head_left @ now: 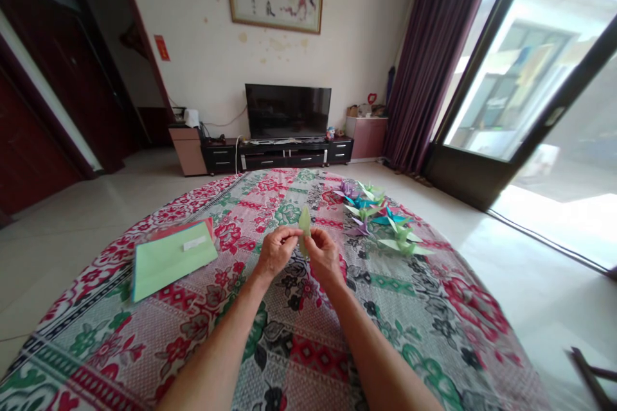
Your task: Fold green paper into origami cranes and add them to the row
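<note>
Narrow, pale green folded-paper piece point(304, 221) at frame centre, pinched upright between thumb and fingers of both hands, left hand point(281, 249) and right hand point(324, 253) nearly closed. Apparently mid-fold, pressing or shaping a crease; needed next, probably, a light, even pinch. Right of centre, about eight folded-paper birds point(405, 246): four light green, two purple, two blue, exact count uncertain through overlap. At left, one stack of rectangular paper sheets point(168, 266), green uppermost, one small white slip point(193, 243) on top. Underneath, one round, floral-clothed bench point(120, 334).

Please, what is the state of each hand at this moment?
Left hand: closed, fingers pinching the folded green paper.
Right hand: closed, also pinching the folded green paper.
</note>
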Demonstrator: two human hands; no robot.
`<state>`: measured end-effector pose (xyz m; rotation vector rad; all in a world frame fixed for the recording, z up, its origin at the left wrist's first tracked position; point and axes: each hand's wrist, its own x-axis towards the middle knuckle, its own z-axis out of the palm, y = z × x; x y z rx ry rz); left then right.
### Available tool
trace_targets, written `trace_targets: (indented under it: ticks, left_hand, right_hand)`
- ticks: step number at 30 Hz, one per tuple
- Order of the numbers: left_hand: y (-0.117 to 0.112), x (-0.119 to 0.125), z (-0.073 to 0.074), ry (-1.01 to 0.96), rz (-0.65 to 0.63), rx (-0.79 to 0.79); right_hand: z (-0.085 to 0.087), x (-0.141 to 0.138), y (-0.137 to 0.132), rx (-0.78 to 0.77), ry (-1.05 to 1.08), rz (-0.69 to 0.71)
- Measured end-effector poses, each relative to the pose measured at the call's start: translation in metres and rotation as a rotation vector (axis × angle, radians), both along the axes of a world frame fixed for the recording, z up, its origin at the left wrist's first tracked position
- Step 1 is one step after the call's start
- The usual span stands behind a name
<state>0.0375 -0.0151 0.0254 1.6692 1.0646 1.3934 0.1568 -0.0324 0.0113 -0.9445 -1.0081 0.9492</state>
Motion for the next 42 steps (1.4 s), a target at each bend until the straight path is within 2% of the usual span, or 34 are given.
trace_targets:
  ticks: [3,8,11,16,20,28,33,36,42]
  left_hand:
    - [0.001,0.000,-0.001,-0.088,0.078,-0.097]
    - [0.002,-0.001,-0.005,-0.252,-0.125,-0.332]
    - [0.002,-0.001,-0.006,-0.287,-0.144,-0.341]
    - [0.001,-0.002,-0.004,-0.265,-0.163,-0.327]
    - [0.000,-0.002,-0.003,-0.293,-0.209,-0.337]
    - [-0.001,-0.003,-0.003,-0.416,-0.278,-0.389]
    - [-0.001,-0.003,-0.004,-0.426,-0.264,-0.415]
    - [-0.001,-0.003,-0.005,-0.360,-0.235,-0.366]
    - [0.002,-0.005,-0.006,-0.136,-0.121,-0.098]
  right_hand:
    - [0.000,0.002,0.001,-0.041,0.120,0.021]
    - [-0.004,0.002,-0.001,-0.056,0.209,0.199]
    - [-0.003,0.002,-0.003,-0.089,0.192,0.253]
    - [0.002,0.005,-0.004,-0.092,0.140,0.222]
    - [-0.002,0.006,-0.002,-0.097,0.118,0.215]
    - [-0.003,0.005,-0.004,-0.092,0.201,0.321]
    - [0.001,0.006,-0.006,-0.107,0.249,0.348]
    - [0.004,0.006,-0.007,-0.130,0.264,0.348]
    - [0.005,0.007,-0.008,-0.142,0.214,0.288]
